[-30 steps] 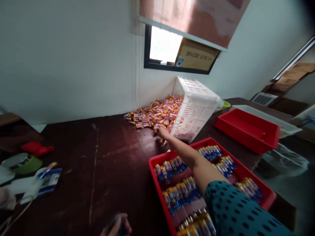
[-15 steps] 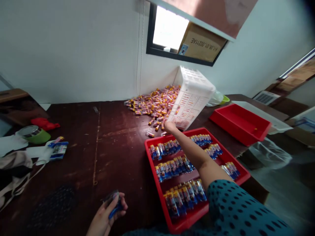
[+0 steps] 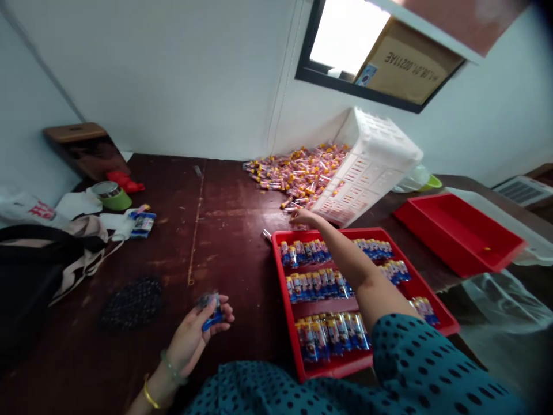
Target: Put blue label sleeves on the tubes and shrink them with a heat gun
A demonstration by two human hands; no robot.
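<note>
My left hand [image 3: 203,325] is closed round a small clear-and-blue plastic packet [image 3: 212,317], held over the near part of the dark table. My right hand [image 3: 306,218] reaches across the red tray to the front edge of a heap of small clear tubes [image 3: 298,173] with yellow caps and pinkish contents. Its fingers are curled together at the tubes, and what is between them is too small to make out. Rows of blue-bottomed packets with yellow tops [image 3: 317,282] lie in the red tray [image 3: 283,314]. My right forearm hides part of the rows.
A white slotted basket [image 3: 371,167] lies tipped on its side against the heap. To the right are another red tray [image 3: 466,230] and a clear plastic bag [image 3: 505,300]. A green-sided container [image 3: 113,197], a dark bag [image 3: 30,276] and a dark mesh-like item [image 3: 132,302] occupy the left.
The view has swung left, so everything sits further right. My right hand has moved from the basket's lower corner to the tubes at the heap's front. My left hand still holds the packet.
</note>
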